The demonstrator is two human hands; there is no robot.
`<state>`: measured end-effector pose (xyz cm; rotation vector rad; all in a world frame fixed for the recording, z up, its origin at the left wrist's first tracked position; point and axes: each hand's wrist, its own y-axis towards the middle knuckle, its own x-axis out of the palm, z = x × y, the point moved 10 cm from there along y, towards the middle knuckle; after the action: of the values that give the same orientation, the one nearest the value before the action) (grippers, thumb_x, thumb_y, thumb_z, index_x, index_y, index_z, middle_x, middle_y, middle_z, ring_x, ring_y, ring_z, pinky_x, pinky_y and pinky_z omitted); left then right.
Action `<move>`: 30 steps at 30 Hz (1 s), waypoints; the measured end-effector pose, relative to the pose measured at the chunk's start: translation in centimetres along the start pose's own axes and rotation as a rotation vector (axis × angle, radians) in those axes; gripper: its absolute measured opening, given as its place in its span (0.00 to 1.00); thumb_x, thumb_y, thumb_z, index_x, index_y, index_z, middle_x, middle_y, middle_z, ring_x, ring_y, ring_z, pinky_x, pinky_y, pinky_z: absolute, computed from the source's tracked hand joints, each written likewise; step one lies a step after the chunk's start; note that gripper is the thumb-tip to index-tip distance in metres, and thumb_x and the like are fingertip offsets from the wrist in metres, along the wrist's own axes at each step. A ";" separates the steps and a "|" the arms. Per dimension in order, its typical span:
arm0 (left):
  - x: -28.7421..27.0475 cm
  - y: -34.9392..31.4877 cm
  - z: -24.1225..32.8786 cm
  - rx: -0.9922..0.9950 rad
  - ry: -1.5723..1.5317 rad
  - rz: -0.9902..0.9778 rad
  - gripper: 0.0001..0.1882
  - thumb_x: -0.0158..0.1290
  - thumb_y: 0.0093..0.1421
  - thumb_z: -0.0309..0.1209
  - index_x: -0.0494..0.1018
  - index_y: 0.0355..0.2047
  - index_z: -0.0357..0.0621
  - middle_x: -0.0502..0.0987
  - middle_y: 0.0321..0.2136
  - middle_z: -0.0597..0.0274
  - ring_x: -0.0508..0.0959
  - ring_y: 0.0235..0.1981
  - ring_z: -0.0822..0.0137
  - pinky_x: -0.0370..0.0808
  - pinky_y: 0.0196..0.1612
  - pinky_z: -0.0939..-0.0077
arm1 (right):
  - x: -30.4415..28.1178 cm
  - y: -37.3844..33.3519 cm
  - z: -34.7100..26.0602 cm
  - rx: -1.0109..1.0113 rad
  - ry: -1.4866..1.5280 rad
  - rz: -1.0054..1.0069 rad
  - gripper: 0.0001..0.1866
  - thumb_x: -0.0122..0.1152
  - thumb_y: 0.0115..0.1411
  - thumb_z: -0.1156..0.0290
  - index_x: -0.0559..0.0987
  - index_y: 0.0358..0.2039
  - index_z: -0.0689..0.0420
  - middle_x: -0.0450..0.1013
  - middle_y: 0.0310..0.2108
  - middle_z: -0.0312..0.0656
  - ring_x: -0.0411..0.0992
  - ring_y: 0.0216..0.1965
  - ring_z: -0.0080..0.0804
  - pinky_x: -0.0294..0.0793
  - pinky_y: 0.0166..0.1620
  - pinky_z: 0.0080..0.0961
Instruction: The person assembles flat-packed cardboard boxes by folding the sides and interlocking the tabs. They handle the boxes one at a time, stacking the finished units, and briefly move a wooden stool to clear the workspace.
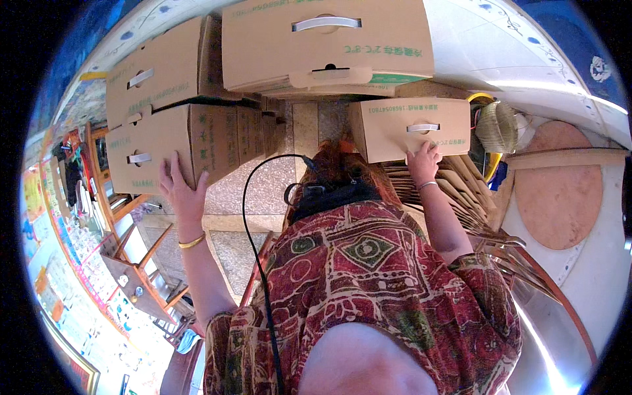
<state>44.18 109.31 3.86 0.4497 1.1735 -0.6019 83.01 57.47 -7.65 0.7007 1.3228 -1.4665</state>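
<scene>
My left hand [182,191] rests with fingers spread on the lower corner of a brown cardboard box [155,168] at the left. Another box [161,66] of the same kind sits above it, and both have white strap handles. On the right my right hand [423,163] touches the printed face of a smaller-looking cardboard box [382,131], its fingertips just below the white handle [423,128]. The thumb stands apart from the other fingers. A large box [296,52] with a white handle stands between them at the far side.
Flattened cardboard sheets [454,187] are stacked beneath the right box. A woven basket [497,128] and a round brown board [559,191] are farther right. A wooden stool [138,263] stands at the left on the speckled floor [224,253]. A black cable [245,210] hangs before my body.
</scene>
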 end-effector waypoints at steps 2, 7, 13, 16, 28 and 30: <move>0.0 0.0 0.4 -0.009 -0.013 0.001 0.43 0.63 0.49 0.44 0.58 0.64 0.51 0.53 0.62 0.42 0.55 0.61 0.40 0.55 0.61 0.46 | 0.0 0.4 0.3 0.007 -0.014 -0.009 0.43 0.61 0.55 0.50 0.54 0.65 0.56 0.49 0.62 0.67 0.53 0.61 0.69 0.64 0.57 0.57; 0.1 -0.1 1.1 -0.005 0.001 0.014 0.43 0.64 0.49 0.43 0.58 0.64 0.52 0.53 0.61 0.42 0.56 0.60 0.41 0.55 0.61 0.46 | 0.2 1.0 0.7 0.035 -0.022 0.003 0.42 0.61 0.55 0.50 0.56 0.64 0.57 0.50 0.63 0.64 0.54 0.62 0.62 0.66 0.55 0.57; 0.5 -0.3 1.0 -0.012 0.032 -0.001 0.44 0.64 0.48 0.44 0.58 0.64 0.52 0.54 0.61 0.43 0.57 0.60 0.42 0.53 0.61 0.45 | 0.9 1.2 1.2 0.043 -0.025 -0.055 0.42 0.59 0.57 0.49 0.55 0.64 0.58 0.48 0.64 0.65 0.52 0.63 0.64 0.63 0.58 0.57; 0.2 -0.5 0.7 -0.022 0.029 0.013 0.44 0.64 0.48 0.44 0.58 0.64 0.53 0.54 0.61 0.43 0.57 0.60 0.43 0.53 0.61 0.46 | 0.9 1.4 1.5 0.049 -0.027 -0.069 0.42 0.59 0.57 0.49 0.55 0.64 0.58 0.48 0.64 0.65 0.52 0.63 0.65 0.62 0.58 0.58; -0.2 -0.8 0.7 0.014 0.003 0.064 0.42 0.64 0.48 0.42 0.59 0.63 0.53 0.56 0.61 0.45 0.58 0.60 0.44 0.52 0.62 0.47 | 2.0 3.3 4.9 0.044 -0.045 -0.016 0.44 0.57 0.55 0.43 0.55 0.65 0.52 0.47 0.65 0.60 0.50 0.64 0.64 0.63 0.57 0.59; -0.1 -0.9 0.9 0.006 0.030 0.054 0.42 0.64 0.48 0.41 0.60 0.63 0.53 0.56 0.61 0.45 0.58 0.60 0.44 0.52 0.62 0.47 | 2.4 3.6 5.7 0.066 -0.045 -0.049 0.44 0.56 0.56 0.42 0.54 0.66 0.52 0.46 0.66 0.59 0.49 0.65 0.64 0.62 0.58 0.59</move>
<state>44.18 108.14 4.26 0.4956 1.1845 -0.5542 86.66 51.72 -9.78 0.6777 1.2700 -1.5625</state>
